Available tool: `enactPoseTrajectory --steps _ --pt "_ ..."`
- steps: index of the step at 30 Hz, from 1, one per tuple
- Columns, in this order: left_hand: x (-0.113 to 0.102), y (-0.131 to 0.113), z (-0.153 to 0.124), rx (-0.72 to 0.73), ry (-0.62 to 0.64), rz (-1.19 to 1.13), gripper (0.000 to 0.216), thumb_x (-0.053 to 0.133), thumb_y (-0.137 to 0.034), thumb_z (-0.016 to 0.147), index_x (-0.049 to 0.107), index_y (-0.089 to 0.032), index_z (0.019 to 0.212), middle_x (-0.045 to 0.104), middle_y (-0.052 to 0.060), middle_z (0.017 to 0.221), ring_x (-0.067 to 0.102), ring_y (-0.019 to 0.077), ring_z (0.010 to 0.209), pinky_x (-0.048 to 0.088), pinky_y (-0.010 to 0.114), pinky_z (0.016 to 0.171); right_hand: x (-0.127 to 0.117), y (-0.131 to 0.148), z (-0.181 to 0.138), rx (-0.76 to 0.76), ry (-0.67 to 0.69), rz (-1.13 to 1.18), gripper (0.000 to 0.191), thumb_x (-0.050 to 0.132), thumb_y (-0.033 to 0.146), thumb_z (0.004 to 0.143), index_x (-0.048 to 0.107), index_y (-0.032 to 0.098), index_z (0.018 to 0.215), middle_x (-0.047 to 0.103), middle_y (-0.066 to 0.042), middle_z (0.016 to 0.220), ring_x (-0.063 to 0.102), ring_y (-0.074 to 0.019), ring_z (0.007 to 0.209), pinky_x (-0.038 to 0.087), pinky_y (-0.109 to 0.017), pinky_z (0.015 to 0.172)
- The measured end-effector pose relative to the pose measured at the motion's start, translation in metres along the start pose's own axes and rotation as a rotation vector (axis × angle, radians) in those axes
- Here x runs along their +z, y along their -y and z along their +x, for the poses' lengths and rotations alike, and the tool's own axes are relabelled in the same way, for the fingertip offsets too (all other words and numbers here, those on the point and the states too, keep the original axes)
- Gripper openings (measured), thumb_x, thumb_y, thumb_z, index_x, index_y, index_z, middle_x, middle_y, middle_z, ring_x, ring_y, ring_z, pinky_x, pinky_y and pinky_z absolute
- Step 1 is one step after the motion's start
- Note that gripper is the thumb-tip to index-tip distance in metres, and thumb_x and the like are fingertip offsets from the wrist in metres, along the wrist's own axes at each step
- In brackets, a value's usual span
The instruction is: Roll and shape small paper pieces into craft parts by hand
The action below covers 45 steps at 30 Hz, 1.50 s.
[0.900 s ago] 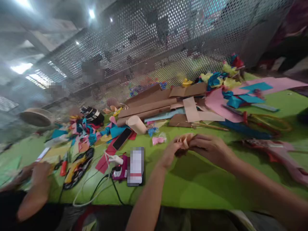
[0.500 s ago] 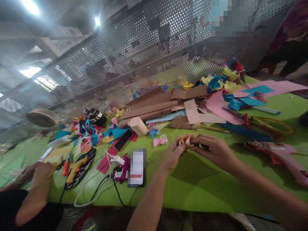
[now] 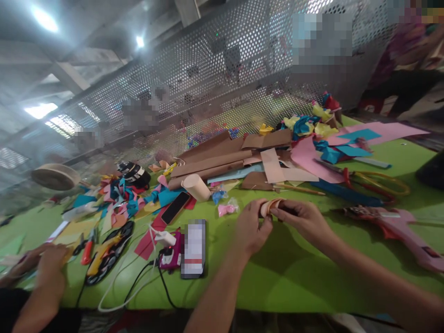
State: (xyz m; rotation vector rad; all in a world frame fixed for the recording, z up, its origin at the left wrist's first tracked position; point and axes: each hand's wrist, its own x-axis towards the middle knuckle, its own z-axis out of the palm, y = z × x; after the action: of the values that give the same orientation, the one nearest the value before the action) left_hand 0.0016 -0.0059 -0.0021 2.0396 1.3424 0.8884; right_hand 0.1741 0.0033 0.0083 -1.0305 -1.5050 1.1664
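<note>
Both of the person's hands meet over the green table (image 3: 298, 277), a little above its surface. The left hand (image 3: 251, 227) and the right hand (image 3: 301, 221) are closed on a small strip of peach paper (image 3: 269, 206), curled into a loop, which sits between the fingertips of the two. The left thumb and fingers pinch its near end; the right fingers pinch the other side, with the thumb tucked under. The strip is held clear of the table, right in front of the person.

Just left of the hands lies a small pink wrapped thing (image 3: 227, 209), and beyond that a roll of pale paper (image 3: 196, 186) lying on its side. A black phone (image 3: 175, 207) rests face up on a red sheet. Nearer the edge, a magenta device (image 3: 171, 255) has black and white cables running off the table.

Behind the hands, brown card sheets (image 3: 211, 163) are stacked, with pink paper (image 3: 308, 157) and blue scraps (image 3: 329, 152) to the right. Scissors with yellow handles (image 3: 378, 182) lie on the right, and a pink glue gun (image 3: 398, 226) nearer the right forearm.

At the far left another person's hand (image 3: 48, 263) rests on paper near a heap of coloured scraps (image 3: 118, 196). A perforated metal screen (image 3: 225, 69) stands along the back of the table.
</note>
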Motion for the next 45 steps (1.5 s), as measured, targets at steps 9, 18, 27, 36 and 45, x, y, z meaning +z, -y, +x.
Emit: enactPoseTrajectory --steps 9,18,27,36,45 --pt "0.001 0.002 0.0 0.039 -0.024 0.007 0.031 0.05 -0.026 0.095 0.056 -0.023 0.125 0.068 0.009 0.12 0.063 0.0263 0.112 0.05 0.042 0.098 -0.001 0.003 0.0 0.031 -0.002 0.033 0.044 0.071 0.063 0.078 0.076 0.02 0.073 0.067 -0.002 0.064 0.062 -0.0205 0.064 0.049 -0.031 0.06" --pt "0.0 0.0 0.0 0.024 -0.012 0.066 0.033 0.053 -0.027 0.094 0.056 -0.022 0.126 0.067 0.01 0.123 0.063 0.0271 0.114 0.05 0.042 0.099 0.001 -0.005 0.0 0.025 -0.024 0.009 0.039 0.071 0.056 0.079 0.078 0.019 0.075 0.072 -0.003 0.069 0.062 -0.0195 0.064 0.047 -0.029 0.059" --pt "-0.003 -0.003 0.0 0.008 0.018 0.126 0.034 0.052 -0.028 0.094 0.055 -0.024 0.128 0.068 0.01 0.123 0.062 0.0286 0.114 0.05 0.045 0.099 0.004 -0.012 -0.001 0.024 -0.052 0.002 0.027 0.07 0.044 0.078 0.079 0.019 0.078 0.078 -0.005 0.076 0.067 -0.0227 0.069 0.051 -0.032 0.064" --pt "-0.004 -0.005 0.001 0.01 0.018 0.096 0.034 0.051 -0.027 0.092 0.057 -0.022 0.125 0.068 0.011 0.121 0.062 0.0283 0.114 0.05 0.044 0.1 0.007 -0.011 0.0 0.088 -0.037 0.13 0.027 0.071 0.045 0.076 0.078 0.019 0.074 0.076 -0.005 0.075 0.067 -0.0217 0.07 0.052 -0.032 0.067" --pt "-0.005 -0.006 0.002 -0.033 0.007 0.021 0.03 0.048 -0.025 0.092 0.059 -0.026 0.12 0.07 0.007 0.119 0.063 0.0268 0.113 0.05 0.043 0.102 0.009 -0.017 -0.001 0.063 -0.033 0.113 0.03 0.073 0.048 0.077 0.08 0.019 0.082 0.078 -0.005 0.079 0.069 -0.0237 0.074 0.054 -0.034 0.069"
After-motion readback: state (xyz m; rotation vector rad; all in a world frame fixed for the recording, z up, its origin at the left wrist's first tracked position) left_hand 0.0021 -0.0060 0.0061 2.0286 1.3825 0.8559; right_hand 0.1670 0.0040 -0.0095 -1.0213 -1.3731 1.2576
